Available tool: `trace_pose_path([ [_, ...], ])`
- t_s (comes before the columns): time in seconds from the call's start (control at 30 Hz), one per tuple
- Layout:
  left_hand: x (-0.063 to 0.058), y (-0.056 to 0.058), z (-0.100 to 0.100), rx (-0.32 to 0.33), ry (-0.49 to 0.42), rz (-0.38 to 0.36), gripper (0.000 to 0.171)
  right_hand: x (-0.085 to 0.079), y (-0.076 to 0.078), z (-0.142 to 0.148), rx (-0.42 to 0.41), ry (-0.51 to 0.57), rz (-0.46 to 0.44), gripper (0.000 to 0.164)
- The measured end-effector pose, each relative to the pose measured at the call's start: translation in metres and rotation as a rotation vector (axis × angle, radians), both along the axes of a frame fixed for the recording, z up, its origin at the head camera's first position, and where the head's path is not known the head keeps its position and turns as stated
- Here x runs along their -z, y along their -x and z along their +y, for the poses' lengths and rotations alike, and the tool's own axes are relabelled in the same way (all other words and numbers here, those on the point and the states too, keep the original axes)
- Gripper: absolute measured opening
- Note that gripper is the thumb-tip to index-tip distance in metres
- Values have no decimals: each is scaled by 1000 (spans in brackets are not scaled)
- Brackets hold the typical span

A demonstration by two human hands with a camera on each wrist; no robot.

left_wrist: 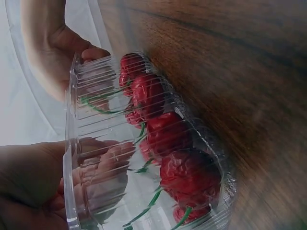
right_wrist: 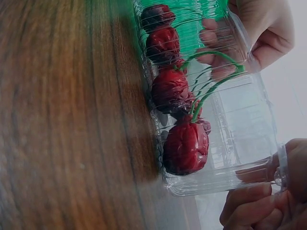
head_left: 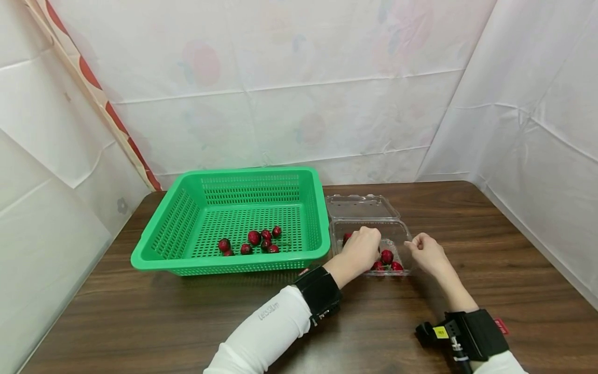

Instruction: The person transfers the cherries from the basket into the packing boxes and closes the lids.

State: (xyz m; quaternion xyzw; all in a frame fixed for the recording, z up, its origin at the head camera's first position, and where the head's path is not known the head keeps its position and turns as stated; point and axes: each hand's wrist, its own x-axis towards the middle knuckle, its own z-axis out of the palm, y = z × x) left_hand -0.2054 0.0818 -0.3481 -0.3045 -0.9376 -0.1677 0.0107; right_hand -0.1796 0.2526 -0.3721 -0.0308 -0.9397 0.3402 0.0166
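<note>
We saw a person's two hands at a clear plastic clamshell box [head_left: 396, 235], which stood on a dark brown wood-grain table [head_left: 187, 322]; its vented lid [head_left: 362, 208] lay folded back behind it. Inside the box, shiny, wrinkled red cherries [head_left: 386, 256] with green stems [right_wrist: 223, 88] rested along the bottom, and the wrist views showed several of them through the ribbed wall nearest the person. The left hand [head_left: 362, 248] reached over that wall into the box, its fingers bent downward above the cherries; we could not tell whether they had hold of one. The right hand [head_left: 426, 253] was at the right side of the box, its thumb and curled fingers pinching the rim, with scarcely any gap between them. To the left of the box, close beside it, we found a bright green perforated plastic basket [head_left: 229, 262], with another loose group of dark red cherries lying on its slatted floor, mostly toward the front. On the person's side of the box, both forearms wore white sleeves [head_left: 263, 332] and black wrist straps [head_left: 320, 292] fitted with small devices. Beyond the box, a creased white sheet [head_left: 289, 119] with faint pink and blue prints hung as a backdrop.
</note>
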Motion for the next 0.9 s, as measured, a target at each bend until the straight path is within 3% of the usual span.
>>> trace_pose_path([
  [0.37,1,-1,0,26,66,28,37,0,0,0,1,5,4,22],
  [0.63,-3,-8,3,-69,123,30,22,0,1,2,-7,10,5,24],
  [0.9,-11,-16,-1,-89,125,98,19,1,1,2,-7,9,6,23],
])
